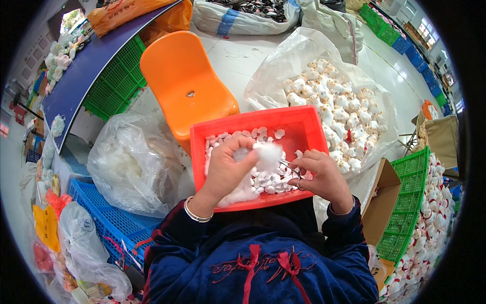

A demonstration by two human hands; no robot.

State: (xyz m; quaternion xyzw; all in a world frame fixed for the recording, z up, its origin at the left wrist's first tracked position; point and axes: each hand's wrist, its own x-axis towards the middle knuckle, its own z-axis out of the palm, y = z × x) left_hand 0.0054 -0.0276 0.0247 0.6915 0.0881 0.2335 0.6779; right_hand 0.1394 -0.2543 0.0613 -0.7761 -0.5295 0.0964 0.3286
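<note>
A red plastic tub (263, 115) sits in front of me, with small white fabric pieces (273, 181) spread over its floor and loose white stuffing (238, 193) along its near left side. My left hand (223, 169) is closed at the fingertips on a fluffy white tuft of stuffing (269, 156) above the tub; whether a fabric piece is inside the tuft I cannot tell. In my right hand (322, 176) is a metal clamp with finger loops (286, 163), its tip reaching into the tuft's right side. The tip itself is hidden.
Beyond the tub stands an orange chair (185, 76). At the right lies a clear bag of stuffed white pieces (349, 116). A clear bag of stuffing (124, 162) rests by a blue crate (114, 215) on the left. A green crate (409, 202) and a cardboard box (382, 202) flank my right side.
</note>
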